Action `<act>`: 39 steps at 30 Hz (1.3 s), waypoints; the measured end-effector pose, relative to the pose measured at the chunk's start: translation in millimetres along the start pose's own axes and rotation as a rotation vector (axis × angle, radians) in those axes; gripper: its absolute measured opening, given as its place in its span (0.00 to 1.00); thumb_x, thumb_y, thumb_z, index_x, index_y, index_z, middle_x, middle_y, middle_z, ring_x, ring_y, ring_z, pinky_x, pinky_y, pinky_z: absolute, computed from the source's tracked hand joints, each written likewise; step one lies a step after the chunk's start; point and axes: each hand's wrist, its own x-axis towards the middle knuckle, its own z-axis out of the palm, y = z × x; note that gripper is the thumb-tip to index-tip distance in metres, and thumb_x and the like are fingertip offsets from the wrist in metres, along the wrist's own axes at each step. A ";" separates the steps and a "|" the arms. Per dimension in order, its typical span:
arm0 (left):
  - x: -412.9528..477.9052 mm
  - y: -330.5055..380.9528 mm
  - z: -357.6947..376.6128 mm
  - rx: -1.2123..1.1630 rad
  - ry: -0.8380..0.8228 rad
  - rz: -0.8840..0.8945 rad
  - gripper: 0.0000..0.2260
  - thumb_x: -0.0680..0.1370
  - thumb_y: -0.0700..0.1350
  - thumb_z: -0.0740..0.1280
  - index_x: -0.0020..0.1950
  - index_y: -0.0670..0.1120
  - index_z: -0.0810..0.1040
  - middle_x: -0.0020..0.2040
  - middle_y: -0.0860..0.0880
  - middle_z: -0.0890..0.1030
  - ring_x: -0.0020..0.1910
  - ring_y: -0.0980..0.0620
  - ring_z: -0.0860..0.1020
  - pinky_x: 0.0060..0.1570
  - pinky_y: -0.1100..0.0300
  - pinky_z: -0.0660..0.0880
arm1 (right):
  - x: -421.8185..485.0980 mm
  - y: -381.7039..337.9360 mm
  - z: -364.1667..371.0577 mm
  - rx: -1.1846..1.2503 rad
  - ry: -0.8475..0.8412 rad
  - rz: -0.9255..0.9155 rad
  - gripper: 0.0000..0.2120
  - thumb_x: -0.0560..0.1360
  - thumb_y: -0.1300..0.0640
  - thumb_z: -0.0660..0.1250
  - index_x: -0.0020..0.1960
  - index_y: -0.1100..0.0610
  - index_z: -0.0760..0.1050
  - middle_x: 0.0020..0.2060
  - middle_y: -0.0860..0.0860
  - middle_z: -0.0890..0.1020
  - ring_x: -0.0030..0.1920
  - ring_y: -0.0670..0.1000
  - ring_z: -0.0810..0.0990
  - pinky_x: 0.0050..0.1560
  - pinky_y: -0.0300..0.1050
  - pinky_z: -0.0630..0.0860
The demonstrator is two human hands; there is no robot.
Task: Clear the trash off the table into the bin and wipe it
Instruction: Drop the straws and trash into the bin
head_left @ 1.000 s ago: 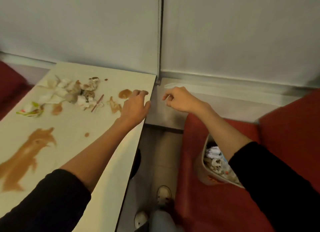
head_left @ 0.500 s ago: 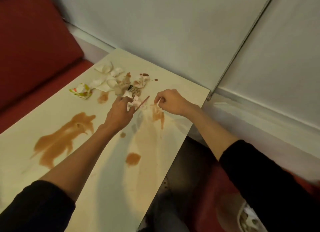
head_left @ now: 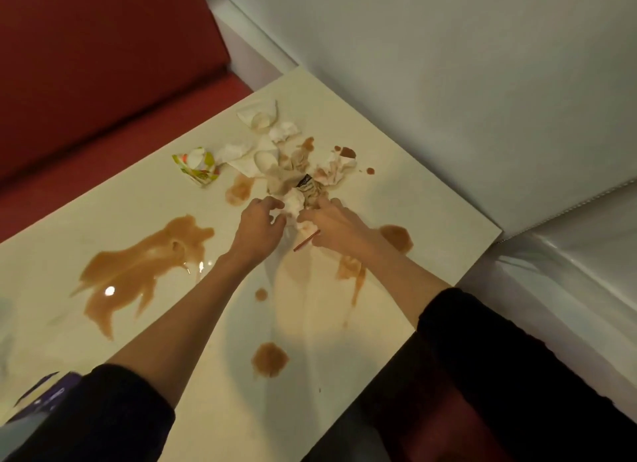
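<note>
A pile of crumpled, brown-stained napkins [head_left: 293,172] lies at the far end of the cream table [head_left: 213,323], with a dark-labelled wrapper [head_left: 307,185] in it. My left hand [head_left: 259,227] and my right hand [head_left: 336,227] meet at the pile's near edge, fingers curled around a white napkin wad [head_left: 293,203]. A thin red stick [head_left: 306,241] pokes out under my right hand. A green-and-white wrapper [head_left: 196,166] lies left of the pile. Brown spills [head_left: 138,272] spread over the table. The bin is out of view.
Red bench seating [head_left: 86,82] runs along the table's far left side. A grey-white wall [head_left: 448,82] borders the far right edge. A purple-and-white package [head_left: 41,399] sits at the near left corner. More red seat [head_left: 448,437] shows below my right sleeve.
The view has swung left from the bin and seat onto the table. Both hands moved from the table's edge into the napkin pile and closed around a wad.
</note>
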 end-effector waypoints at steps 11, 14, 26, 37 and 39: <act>9.5 12.7 -3.3 -0.325 0.141 -0.098 0.09 0.80 0.44 0.64 0.57 0.45 0.79 0.55 0.49 0.81 0.50 0.51 0.80 0.48 0.64 0.72 | 11.3 13.7 -14.8 0.591 0.333 0.082 0.13 0.71 0.68 0.69 0.54 0.59 0.82 0.47 0.54 0.84 0.45 0.48 0.79 0.42 0.28 0.69; 7.4 22.7 -7.5 -0.617 0.051 -0.126 0.06 0.80 0.53 0.65 0.53 0.55 0.79 0.53 0.52 0.82 0.53 0.52 0.81 0.54 0.53 0.78 | 9.9 11.0 -28.3 0.909 0.397 0.195 0.17 0.69 0.63 0.75 0.56 0.54 0.78 0.40 0.49 0.84 0.41 0.47 0.82 0.45 0.37 0.76; 13.8 30.0 -21.0 -0.982 -0.096 -0.237 0.12 0.84 0.46 0.56 0.59 0.42 0.77 0.41 0.46 0.81 0.38 0.53 0.82 0.40 0.61 0.80 | 32.8 -21.7 -45.1 1.060 0.231 0.097 0.09 0.69 0.66 0.75 0.48 0.63 0.80 0.39 0.53 0.83 0.39 0.50 0.82 0.43 0.39 0.81; 20.1 -6.6 -42.1 -0.726 -0.051 -0.391 0.12 0.84 0.49 0.55 0.55 0.46 0.76 0.39 0.49 0.72 0.34 0.52 0.74 0.38 0.61 0.70 | 86.6 -27.4 -41.9 0.124 0.189 0.017 0.29 0.73 0.57 0.69 0.72 0.52 0.64 0.64 0.58 0.71 0.66 0.60 0.67 0.59 0.54 0.71; 19.7 -7.8 -42.4 -0.718 -0.052 -0.399 0.13 0.84 0.50 0.55 0.56 0.45 0.76 0.39 0.49 0.73 0.34 0.53 0.74 0.40 0.60 0.71 | 92.0 -31.5 -37.3 0.010 0.105 0.039 0.33 0.73 0.50 0.70 0.73 0.52 0.60 0.65 0.59 0.71 0.68 0.63 0.64 0.61 0.57 0.67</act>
